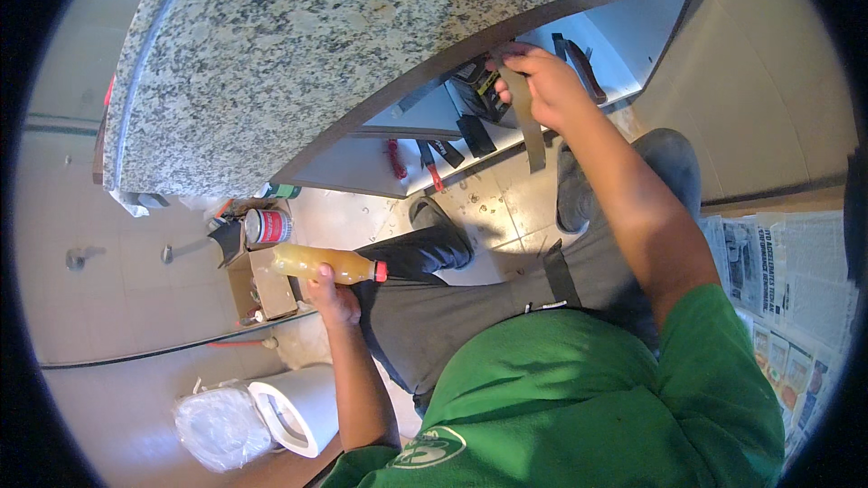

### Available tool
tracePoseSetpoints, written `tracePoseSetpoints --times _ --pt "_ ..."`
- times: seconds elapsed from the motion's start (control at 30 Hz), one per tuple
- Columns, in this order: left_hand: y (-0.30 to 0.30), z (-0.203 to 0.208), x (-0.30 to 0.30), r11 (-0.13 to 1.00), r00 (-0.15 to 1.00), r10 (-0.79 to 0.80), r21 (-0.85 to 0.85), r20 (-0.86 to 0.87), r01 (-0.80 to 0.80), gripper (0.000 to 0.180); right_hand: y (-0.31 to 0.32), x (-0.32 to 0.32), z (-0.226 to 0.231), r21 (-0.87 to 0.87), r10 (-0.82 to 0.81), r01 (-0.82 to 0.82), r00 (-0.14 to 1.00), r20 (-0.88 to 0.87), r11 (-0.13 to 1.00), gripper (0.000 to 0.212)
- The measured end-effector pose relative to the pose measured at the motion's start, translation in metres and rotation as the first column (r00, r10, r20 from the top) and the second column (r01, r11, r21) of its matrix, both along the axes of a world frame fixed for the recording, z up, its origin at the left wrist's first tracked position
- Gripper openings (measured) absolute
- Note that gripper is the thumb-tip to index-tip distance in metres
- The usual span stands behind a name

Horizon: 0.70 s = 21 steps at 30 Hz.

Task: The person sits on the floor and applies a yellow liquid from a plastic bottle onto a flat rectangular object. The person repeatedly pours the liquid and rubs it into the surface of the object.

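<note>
My left hand (336,300) is closed round a clear plastic bottle (321,264) of cloudy yellow liquid, tipped on its side with the red cap toward the right. In front of the open cabinet, my right hand (541,81) grips the upper end of a long, flat grey-brown strip (523,117), which hangs down from the fingers. What the strip is made of, I cannot tell. Behind it, a dark box with yellow marks (479,90) stands in the cabinet. A black strip (561,276) lies across my lap.
Above the cabinet (348,167) spreads a speckled granite countertop (298,45). Its lower shelf holds a red-handled tool (434,176), a red coiled cord (396,159) and dark items. At left are a paint can (268,226), a cardboard box (244,285) and a toilet (303,407). Small scraps dot the floor.
</note>
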State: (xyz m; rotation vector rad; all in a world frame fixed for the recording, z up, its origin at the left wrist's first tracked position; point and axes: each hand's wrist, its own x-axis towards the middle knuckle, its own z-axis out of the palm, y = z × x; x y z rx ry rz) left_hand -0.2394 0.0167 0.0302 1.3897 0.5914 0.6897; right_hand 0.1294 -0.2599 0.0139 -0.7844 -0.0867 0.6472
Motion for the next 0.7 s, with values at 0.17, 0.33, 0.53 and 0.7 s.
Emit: tracePoseSetpoints --times 0.17,0.33,0.53,0.7 --pt "0.003 -0.007 -0.007 1.000 1.000 0.010 -0.012 0.029 -0.009 0.051 -0.024 -0.005 0.003 -0.023 -0.021 0.023 0.998 0.059 0.999 0.015" --pt "0.004 -0.008 -0.007 1.000 0.999 0.012 -0.019 0.042 -0.012 0.051 -0.038 -0.001 0.002 -0.062 -0.044 0.050 0.995 0.090 0.997 0.019" --pt "0.003 -0.007 -0.007 0.999 0.998 0.015 -0.037 0.065 -0.013 0.052 -0.037 0.004 -0.011 -0.113 -0.201 0.193 0.978 -0.058 0.975 0.025" --pt "0.000 -0.003 -0.008 0.999 0.997 0.015 -0.053 0.075 -0.011 0.054 -0.026 0.009 0.002 -0.107 -0.102 0.105 0.994 0.030 0.989 0.026"
